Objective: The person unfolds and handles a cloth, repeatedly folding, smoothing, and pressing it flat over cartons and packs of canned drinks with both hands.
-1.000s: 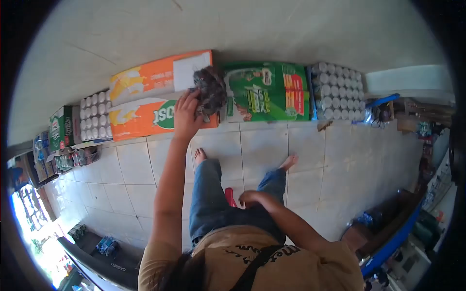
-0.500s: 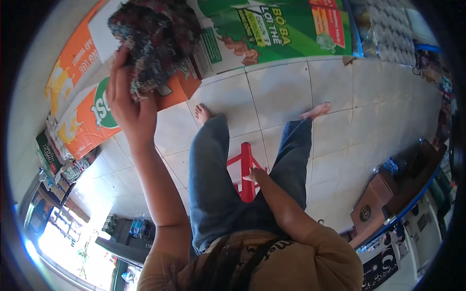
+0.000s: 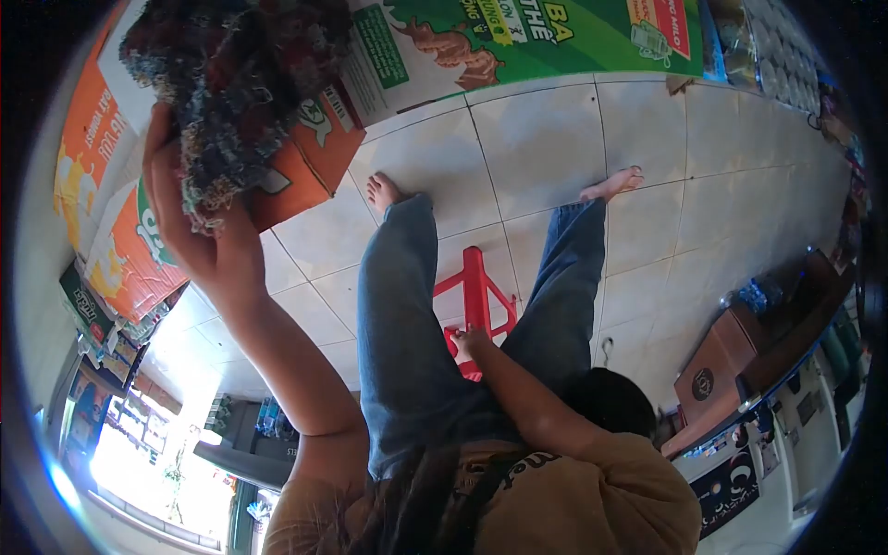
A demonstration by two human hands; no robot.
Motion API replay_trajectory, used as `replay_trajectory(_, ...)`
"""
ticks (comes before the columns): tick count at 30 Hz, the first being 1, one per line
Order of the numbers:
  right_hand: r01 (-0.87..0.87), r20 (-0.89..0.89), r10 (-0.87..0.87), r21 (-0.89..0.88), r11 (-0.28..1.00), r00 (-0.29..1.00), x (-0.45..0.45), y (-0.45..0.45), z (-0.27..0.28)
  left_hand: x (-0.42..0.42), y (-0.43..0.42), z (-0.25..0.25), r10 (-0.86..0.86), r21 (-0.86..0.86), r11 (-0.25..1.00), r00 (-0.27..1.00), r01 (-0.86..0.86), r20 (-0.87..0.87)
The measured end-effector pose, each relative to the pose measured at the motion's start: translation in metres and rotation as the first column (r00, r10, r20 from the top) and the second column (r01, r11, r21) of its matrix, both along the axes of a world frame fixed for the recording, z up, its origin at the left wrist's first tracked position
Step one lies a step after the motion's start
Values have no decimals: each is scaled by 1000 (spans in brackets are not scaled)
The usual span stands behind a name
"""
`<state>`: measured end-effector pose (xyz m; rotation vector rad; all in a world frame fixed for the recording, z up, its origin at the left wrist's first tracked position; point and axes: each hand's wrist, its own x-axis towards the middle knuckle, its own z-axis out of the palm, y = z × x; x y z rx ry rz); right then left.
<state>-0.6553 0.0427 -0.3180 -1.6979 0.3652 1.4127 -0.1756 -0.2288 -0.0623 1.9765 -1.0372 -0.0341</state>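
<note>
My left hand (image 3: 202,236) is closed on the near edge of a shaggy dark multicoloured cloth (image 3: 236,102). That cloth lies bunched over an orange carton (image 3: 319,166), and its folds hide part of my fingers. My right hand (image 3: 470,344) is closed on a red plastic stool (image 3: 475,287), which stands between my legs. Some of its fingers are hidden from view.
A green printed carton (image 3: 444,51) adjoins the orange one. Egg trays (image 3: 786,55) are at the upper right. A brown box (image 3: 717,361) sits right of me. Behind my right arm shows a black rounded shape (image 3: 610,398) I cannot make out.
My left hand and the cloth have shifted left in view, partly with the camera's movement. My right hand appears slightly lower and farther left. The black rounded shape has come into view.
</note>
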Motion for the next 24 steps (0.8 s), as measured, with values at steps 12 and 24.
replay_trajectory(12,-328,-195,385,270,905,902,8,23,-22,-1,-1,-2,65,32,997,998,-65,18)
replay_trajectory(24,-195,-197,222,146,970,955,48,-134,35,2,-4,11,47,73,996,999,-48,10)
